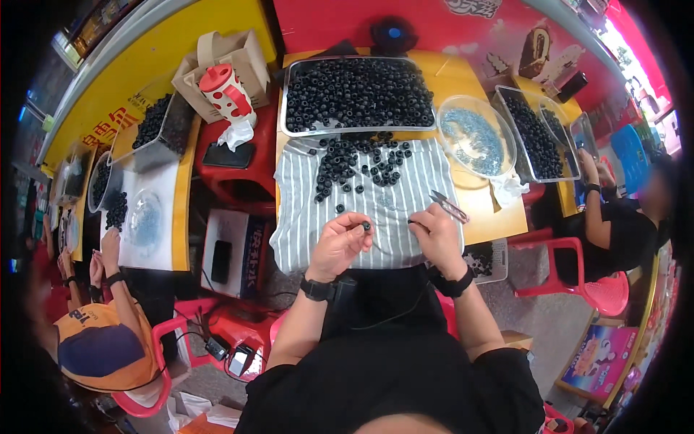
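Observation:
My left hand point(340, 242) pinches a small black ring bead point(366, 226) between thumb and fingers above a grey striped cloth point(394, 199). My right hand point(436, 235) is closed around a thin item, perhaps a thread, with small snips point(449, 205) resting against its fingers. Several loose black beads point(361, 163) lie scattered on the cloth just ahead of both hands. Behind them a metal tray point(289, 130) is piled with many more black beads.
A clear round bowl of blue-grey bits point(475, 137) and a clear bin of black beads point(536, 134) stand at the right. A person in black sits right, another in an orange top at left. Red plastic stools point(235, 155), a phone point(228, 155), a spotted jug point(225, 92).

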Demonstrator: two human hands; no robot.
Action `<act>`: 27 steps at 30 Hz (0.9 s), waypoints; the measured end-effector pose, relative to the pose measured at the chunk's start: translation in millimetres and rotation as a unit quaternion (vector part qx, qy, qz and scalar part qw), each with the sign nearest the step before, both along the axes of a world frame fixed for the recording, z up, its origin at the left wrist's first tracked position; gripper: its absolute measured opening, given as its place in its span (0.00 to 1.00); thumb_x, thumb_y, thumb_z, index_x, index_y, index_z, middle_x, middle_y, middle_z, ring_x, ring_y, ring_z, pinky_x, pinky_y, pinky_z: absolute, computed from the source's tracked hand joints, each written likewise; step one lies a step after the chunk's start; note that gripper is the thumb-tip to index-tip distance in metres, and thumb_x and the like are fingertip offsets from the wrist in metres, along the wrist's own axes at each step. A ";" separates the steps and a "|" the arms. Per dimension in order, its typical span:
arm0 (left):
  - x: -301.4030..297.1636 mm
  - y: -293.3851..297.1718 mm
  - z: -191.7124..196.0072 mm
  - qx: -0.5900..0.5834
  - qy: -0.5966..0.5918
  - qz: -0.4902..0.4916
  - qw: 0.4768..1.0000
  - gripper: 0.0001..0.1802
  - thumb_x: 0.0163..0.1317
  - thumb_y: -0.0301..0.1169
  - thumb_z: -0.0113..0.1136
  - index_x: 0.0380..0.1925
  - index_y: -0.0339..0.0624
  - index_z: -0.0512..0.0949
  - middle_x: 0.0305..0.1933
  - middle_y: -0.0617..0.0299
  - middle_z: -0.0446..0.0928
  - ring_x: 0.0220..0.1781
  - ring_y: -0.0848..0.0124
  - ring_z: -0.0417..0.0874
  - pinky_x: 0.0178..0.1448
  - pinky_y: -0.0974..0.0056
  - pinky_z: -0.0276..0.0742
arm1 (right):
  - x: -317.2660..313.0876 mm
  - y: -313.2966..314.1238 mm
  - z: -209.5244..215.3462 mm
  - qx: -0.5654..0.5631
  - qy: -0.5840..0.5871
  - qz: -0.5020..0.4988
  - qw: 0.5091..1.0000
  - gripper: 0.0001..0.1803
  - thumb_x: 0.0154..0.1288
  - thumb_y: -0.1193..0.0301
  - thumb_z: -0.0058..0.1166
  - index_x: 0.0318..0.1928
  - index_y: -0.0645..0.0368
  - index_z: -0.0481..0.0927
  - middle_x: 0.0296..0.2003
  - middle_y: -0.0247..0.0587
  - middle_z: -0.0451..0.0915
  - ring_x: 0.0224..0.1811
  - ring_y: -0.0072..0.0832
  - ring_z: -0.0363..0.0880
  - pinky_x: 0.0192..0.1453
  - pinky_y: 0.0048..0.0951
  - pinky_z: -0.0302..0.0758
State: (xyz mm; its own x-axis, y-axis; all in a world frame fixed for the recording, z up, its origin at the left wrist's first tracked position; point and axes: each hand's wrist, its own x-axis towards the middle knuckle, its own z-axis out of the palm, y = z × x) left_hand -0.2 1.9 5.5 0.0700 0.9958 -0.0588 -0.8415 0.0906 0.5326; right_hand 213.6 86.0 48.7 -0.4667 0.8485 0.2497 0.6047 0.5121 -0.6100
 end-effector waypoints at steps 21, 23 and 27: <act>1.9 0.3 -4.4 0.021 -0.009 -0.013 1.000 0.13 0.64 0.19 0.56 0.48 0.30 0.77 0.42 0.55 0.80 0.37 0.71 0.82 0.42 0.70 0.79 | -52.4 -23.2 21.4 -0.121 0.216 0.160 0.956 0.07 0.50 0.85 0.61 0.30 0.64 0.78 0.27 0.38 0.77 0.27 0.22 0.77 0.30 0.21 0.73; 2.2 -0.2 -5.3 0.016 0.001 -0.012 1.000 0.13 0.63 0.20 0.57 0.49 0.30 0.76 0.42 0.54 0.80 0.37 0.71 0.82 0.42 0.69 0.79 | -52.1 -23.5 20.7 -0.134 0.213 0.163 0.954 0.07 0.50 0.85 0.62 0.30 0.64 0.78 0.27 0.38 0.77 0.26 0.20 0.76 0.30 0.20 0.73; 1.5 0.2 -4.7 0.032 0.035 -0.022 0.999 0.16 0.62 0.21 0.58 0.51 0.29 0.75 0.43 0.55 0.79 0.35 0.74 0.81 0.39 0.72 0.79 | -48.0 -19.5 22.8 -0.254 0.226 0.158 0.927 0.08 0.51 0.83 0.62 0.33 0.64 0.79 0.27 0.35 0.77 0.27 0.18 0.76 0.28 0.21 0.71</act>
State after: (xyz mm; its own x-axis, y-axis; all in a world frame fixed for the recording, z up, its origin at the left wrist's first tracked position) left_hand 1.3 2.1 0.7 0.1123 0.9937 -0.0011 -0.7983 0.0909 0.5953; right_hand 165.6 66.5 71.5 -0.6567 0.7493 0.0859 0.0974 0.1972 -0.9755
